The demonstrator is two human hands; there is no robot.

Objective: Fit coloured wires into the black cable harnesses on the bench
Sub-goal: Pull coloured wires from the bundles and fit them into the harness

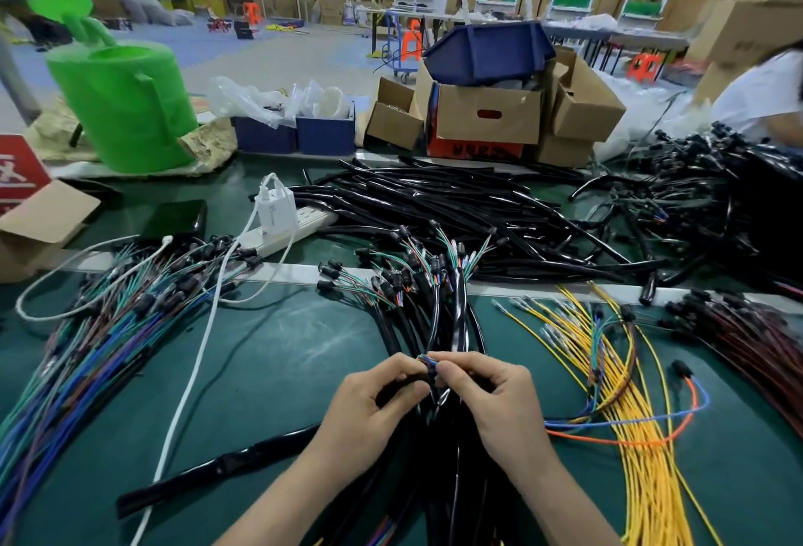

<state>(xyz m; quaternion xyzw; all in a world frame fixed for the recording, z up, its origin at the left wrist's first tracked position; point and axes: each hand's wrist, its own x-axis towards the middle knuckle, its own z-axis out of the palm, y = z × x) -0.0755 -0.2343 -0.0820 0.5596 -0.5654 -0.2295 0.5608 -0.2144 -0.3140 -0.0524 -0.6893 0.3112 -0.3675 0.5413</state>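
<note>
A bundle of black cable harnesses (439, 319) runs from the bench's near edge up the middle, with coloured wire ends fanning out at its top. My left hand (373, 402) grips one black harness end. My right hand (491, 397) pinches the short coloured wire ends (428, 359) that stick out of it. The two hands meet fingertip to fingertip above the bundle. Loose yellow wires (625, 371) lie to the right, with an orange and a blue wire (678, 424) crossing them.
Multicoloured wire bundles (87, 350) lie at the left, dark red ones (747, 341) at the right. A white power strip with charger (278, 219) and white cable (195, 363) cross the green bench. A black sleeve (208, 471) lies near left. Boxes and a green roll stand behind; a person sits far right.
</note>
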